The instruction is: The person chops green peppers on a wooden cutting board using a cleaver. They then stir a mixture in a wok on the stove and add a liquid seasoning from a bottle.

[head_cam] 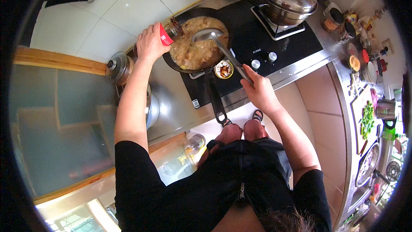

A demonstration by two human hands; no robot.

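Note:
My left hand [152,42] grips a jar with a red label [165,36], tipped over the left rim of a black frying pan [229,22]. Dark contents show near the jar's mouth. Brown, bubbling stew [196,50] fills much of the pan. In my right hand [260,91] is the handle of a metal ladle [207,34], whose bowl rests in or just over the stew. Beside the pan handle [215,93], a round jar lid [224,69] with dark residue lies on the black gas hob [244,43].
A lidded steel pot [285,3] stands on the right burner. Jars [332,19] line the counter beyond it. Chopped greens [367,120] lie on a cutting board at the right, near a metal bowl [367,164]. A glass-lidded pot [118,67] stands at the left.

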